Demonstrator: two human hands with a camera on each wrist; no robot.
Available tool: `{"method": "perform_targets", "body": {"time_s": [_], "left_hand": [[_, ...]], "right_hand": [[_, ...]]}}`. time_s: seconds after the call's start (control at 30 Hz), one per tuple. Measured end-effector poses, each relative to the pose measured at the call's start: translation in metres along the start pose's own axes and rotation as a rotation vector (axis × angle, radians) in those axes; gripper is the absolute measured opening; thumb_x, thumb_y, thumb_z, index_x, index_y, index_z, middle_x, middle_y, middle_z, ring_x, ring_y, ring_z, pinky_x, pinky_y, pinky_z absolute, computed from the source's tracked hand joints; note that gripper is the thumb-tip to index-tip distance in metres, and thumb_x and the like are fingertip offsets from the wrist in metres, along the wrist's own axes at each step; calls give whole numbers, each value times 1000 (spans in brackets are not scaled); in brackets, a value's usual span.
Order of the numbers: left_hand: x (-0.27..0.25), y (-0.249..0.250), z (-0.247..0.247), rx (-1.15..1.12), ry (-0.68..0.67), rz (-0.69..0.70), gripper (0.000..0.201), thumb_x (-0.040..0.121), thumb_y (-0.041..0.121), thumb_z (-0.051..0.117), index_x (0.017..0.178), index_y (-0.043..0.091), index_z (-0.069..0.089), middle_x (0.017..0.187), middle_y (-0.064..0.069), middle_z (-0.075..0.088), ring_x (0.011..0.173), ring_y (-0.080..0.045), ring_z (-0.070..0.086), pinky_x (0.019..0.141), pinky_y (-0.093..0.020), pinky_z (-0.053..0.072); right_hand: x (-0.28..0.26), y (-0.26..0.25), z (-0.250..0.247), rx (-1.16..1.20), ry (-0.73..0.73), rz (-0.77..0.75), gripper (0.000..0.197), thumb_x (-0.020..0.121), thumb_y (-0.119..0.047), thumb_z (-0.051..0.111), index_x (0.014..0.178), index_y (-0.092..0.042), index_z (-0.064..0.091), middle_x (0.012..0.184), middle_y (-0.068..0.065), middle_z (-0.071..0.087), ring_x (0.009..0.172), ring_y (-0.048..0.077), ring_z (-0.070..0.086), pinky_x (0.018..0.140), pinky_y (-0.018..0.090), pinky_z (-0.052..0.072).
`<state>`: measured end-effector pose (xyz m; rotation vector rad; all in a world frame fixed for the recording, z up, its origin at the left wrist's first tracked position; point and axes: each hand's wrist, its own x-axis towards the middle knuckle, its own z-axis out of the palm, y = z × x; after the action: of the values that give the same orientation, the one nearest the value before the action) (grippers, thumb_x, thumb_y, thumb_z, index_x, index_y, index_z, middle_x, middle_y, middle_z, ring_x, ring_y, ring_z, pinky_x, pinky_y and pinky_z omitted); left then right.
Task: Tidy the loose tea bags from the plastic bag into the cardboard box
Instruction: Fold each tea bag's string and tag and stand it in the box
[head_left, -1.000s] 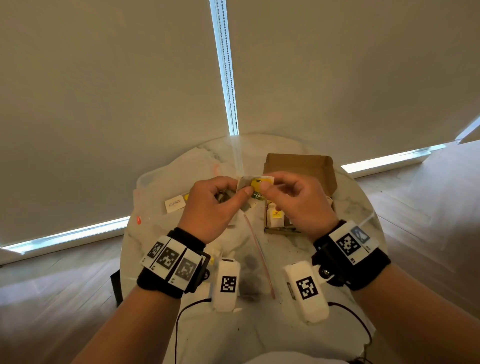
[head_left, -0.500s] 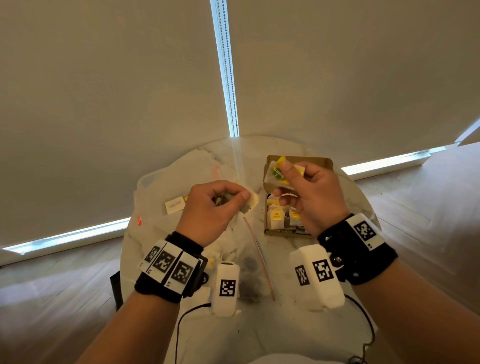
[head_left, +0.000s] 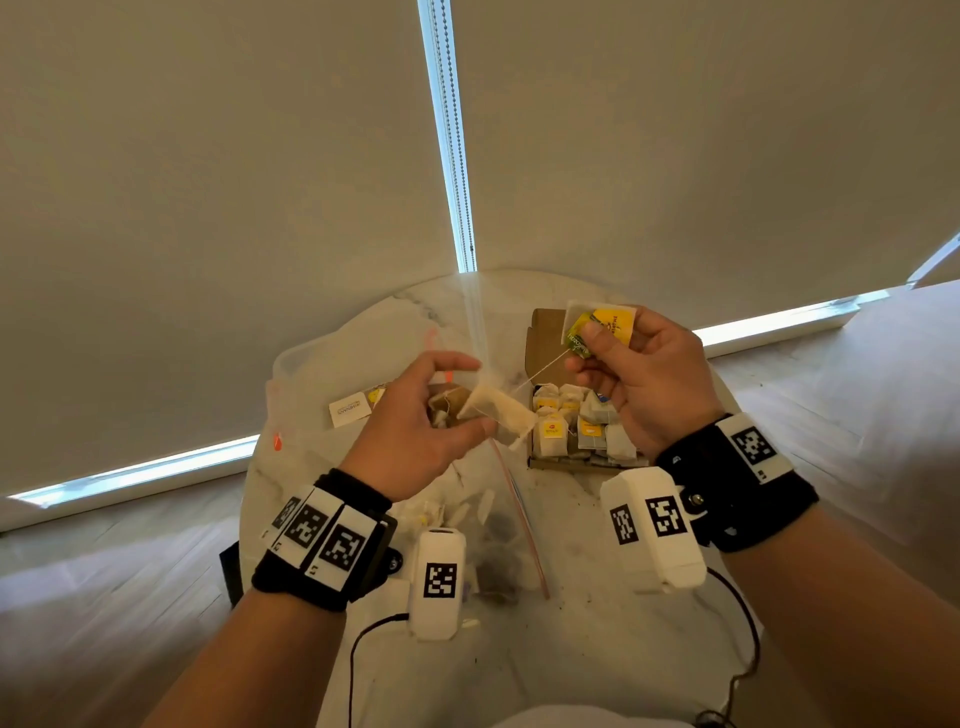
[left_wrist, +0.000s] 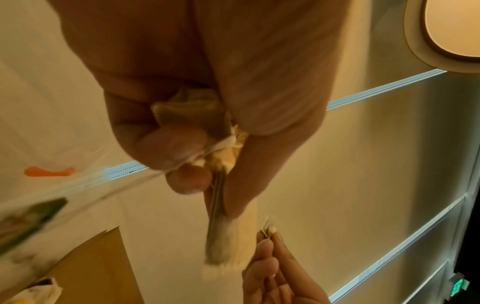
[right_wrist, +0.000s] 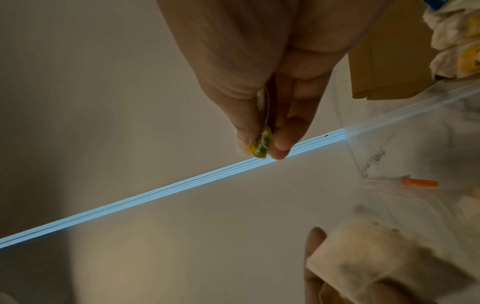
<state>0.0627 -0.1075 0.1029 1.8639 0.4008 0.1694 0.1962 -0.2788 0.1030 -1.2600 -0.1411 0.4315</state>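
Holding a tea bag (head_left: 501, 415) above the tabletop (head_left: 582, 639), our left grip (head_left: 415, 421) pinches its pouch between thumb and fingers, just left of the cardboard box (head_left: 543, 338). A taut string (head_left: 543, 370) runs from it to the yellow-green tags (head_left: 602, 327) pinched in our right grip (head_left: 644, 374), raised over the box's open flap. More tea bags (head_left: 576, 421) fill the box. The plastic bag (head_left: 332, 374) lies crumpled beneath our left hand.

No legible text; print on yellow tea bag tag (head_left: 613, 326) unreadable.
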Motion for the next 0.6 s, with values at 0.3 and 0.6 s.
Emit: {"method": "perform_targets", "body": {"time_s": [0.3, 0.6], "left_hand": [[2, -7, -5, 159, -185, 77, 18, 79, 8, 80, 90, 21, 74, 81, 12, 71, 74, -5, 65, 72, -19, 49], [2, 0, -2, 33, -111, 26, 14, 81, 5, 77, 91, 15, 73, 64, 14, 63, 53, 0, 52, 52, -14, 41]], "right_hand": [[7, -7, 4, 47, -53, 140, 13, 96, -14, 58, 101, -6, 66, 96, 15, 71, 78, 27, 71, 63, 34, 57], [18, -1, -10, -112, 145, 74, 14, 98, -12, 56, 91, -15, 68, 87, 6, 71, 77, 21, 68, 66, 29, 56]]}}
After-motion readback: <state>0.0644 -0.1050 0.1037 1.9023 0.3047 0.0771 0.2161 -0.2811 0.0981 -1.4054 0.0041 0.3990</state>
